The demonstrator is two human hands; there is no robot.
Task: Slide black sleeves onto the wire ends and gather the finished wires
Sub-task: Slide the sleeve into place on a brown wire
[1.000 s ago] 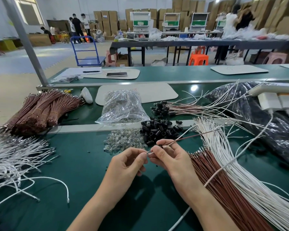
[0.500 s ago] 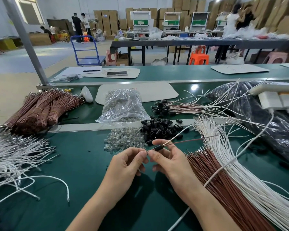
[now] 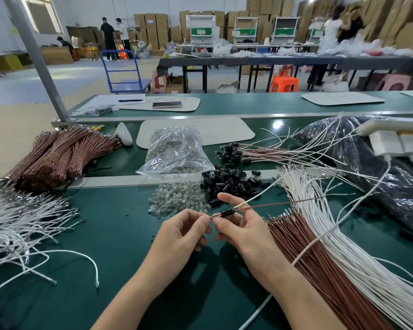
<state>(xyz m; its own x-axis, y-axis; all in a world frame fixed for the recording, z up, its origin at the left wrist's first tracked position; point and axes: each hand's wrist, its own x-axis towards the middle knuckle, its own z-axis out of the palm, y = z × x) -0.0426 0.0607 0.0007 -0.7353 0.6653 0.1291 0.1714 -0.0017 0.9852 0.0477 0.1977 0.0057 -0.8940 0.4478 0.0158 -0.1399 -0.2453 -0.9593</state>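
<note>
Between my left grip (image 3: pixel 186 234) and right grip (image 3: pixel 243 229), both pinching one wire pair (image 3: pixel 272 206), a black sleeve (image 3: pixel 227 212) sits near its ends. Finished wires (image 3: pixel 248 154) lie beyond; large bare bundles (image 3: pixel 320 270) remain rightward.

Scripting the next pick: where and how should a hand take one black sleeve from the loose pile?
Likely pinch one at the near edge of the black sleeve pile, across its barrel, coming from above. They are short tubes lying loose, mostly on their sides, and edge ones sit less crowded.

L hand (image 3: pixel 184 232) pinching wire (image 3: pixel 272 206) end, R hand (image 3: pixel 244 231) gripping same wire, index raised
</note>
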